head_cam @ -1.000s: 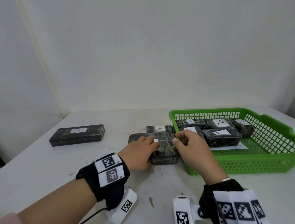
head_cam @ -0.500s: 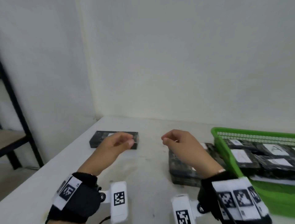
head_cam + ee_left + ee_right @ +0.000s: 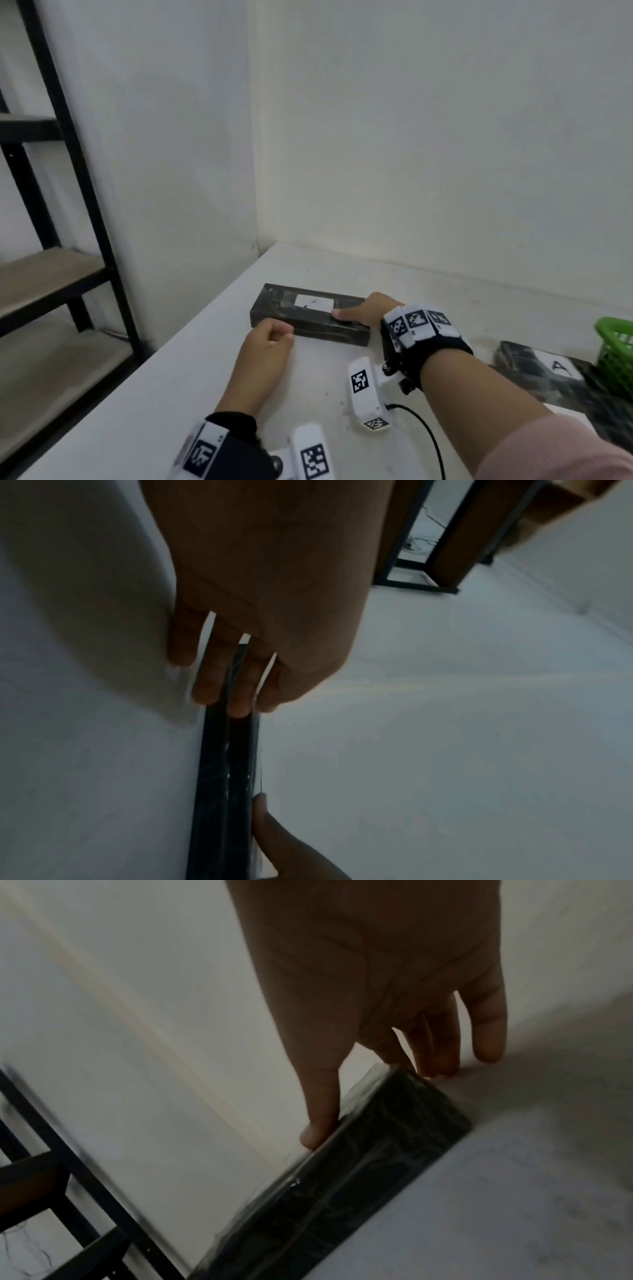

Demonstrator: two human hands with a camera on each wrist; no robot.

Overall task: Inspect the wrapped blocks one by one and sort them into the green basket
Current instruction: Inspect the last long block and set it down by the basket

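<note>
A long black wrapped block point(image 3: 308, 317) with a white label marked A lies flat near the table's left edge. My right hand point(image 3: 349, 310) holds its right end, with the thumb on top and the fingers behind the far side; in the right wrist view the thumb presses the block point(image 3: 359, 1177) at its top edge. My left hand point(image 3: 281, 337) holds nothing and its fingers point(image 3: 236, 696) lie against the near side of the block point(image 3: 226, 777). Only a corner of the green basket point(image 3: 613, 339) shows at the right edge.
Another wrapped block point(image 3: 548, 370) labelled A lies beside the basket at the right. A black metal shelf rack point(image 3: 68, 240) stands left of the white table point(image 3: 171, 394). The walls meet in a corner behind the long block.
Both hands left the stack beside the basket and moved left across the table to the long block. The right hand took hold of its end and the left came against its near side.
</note>
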